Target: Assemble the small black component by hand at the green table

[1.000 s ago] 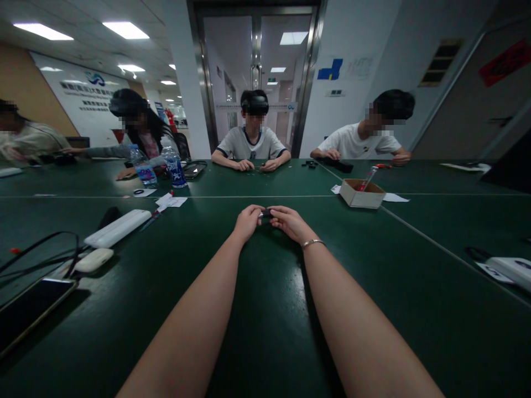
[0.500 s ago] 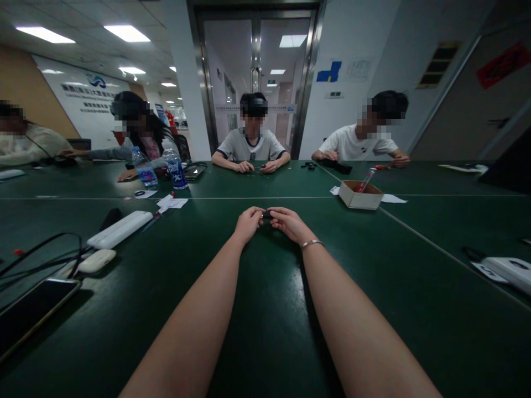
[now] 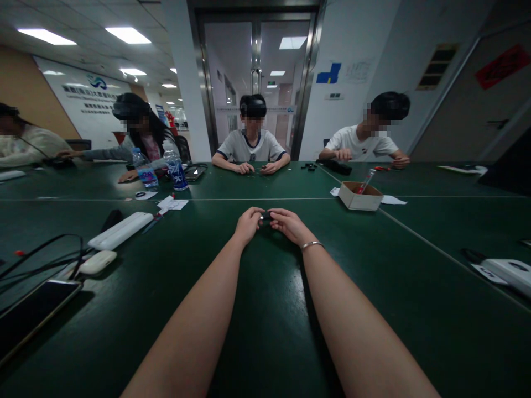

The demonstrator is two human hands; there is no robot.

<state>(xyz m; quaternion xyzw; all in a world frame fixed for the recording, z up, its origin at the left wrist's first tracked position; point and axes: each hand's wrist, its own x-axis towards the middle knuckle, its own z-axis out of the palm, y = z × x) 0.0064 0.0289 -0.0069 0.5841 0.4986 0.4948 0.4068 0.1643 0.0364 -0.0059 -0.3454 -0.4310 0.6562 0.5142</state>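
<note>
Between my two hands is a small dark object (image 3: 266, 216) with a shiny metallic end on its left side; it is too small to name. My left hand (image 3: 249, 224) pinches the metallic end with thumb and fingers. On the other side, my right hand (image 3: 287, 222) grips the dark end with its fingertips. A silver bracelet (image 3: 312, 244) circles my right wrist. Both forearms stretch forward over the green table (image 3: 265, 331), and the fingers partly hide the object.
At left lie a phone (image 3: 37, 309), cables, a white case (image 3: 98, 262) and a long white device (image 3: 121, 231). Two bottles (image 3: 176, 168) stand farther back. A cardboard box (image 3: 360, 198) holds a tube at right. Several people (image 3: 251, 143) sit across the table.
My hands stay nearly in place around the small object. The person at the far right has moved a hand slightly to the right over a dark item.
</note>
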